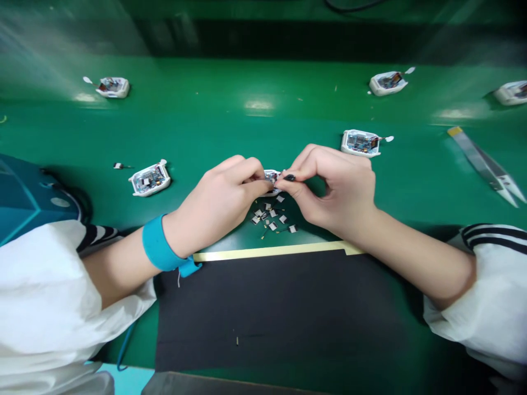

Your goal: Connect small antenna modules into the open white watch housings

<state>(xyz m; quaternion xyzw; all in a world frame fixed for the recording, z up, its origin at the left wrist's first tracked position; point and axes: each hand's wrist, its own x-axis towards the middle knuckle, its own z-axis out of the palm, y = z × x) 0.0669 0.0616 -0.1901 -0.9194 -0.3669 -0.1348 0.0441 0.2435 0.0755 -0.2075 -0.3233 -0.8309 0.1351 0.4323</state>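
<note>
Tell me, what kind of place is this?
It looks like a factory bench for building small electronics. A green mat covers the bench, white cases holding circuit boards lie on it, and a blue wrist strap is worn, probably to guard against static.

My bare left grip (218,200) and bare right grip (335,189) curl inward and meet at the middle, their fingertips (258,186) pinched close together. My bare left forearm (123,269) and bare right forearm (411,258) angle in from both sides, with a teal fabric band (160,244) strapped around my left wrist and loose white sleeves (489,296) pushed back.
</note>
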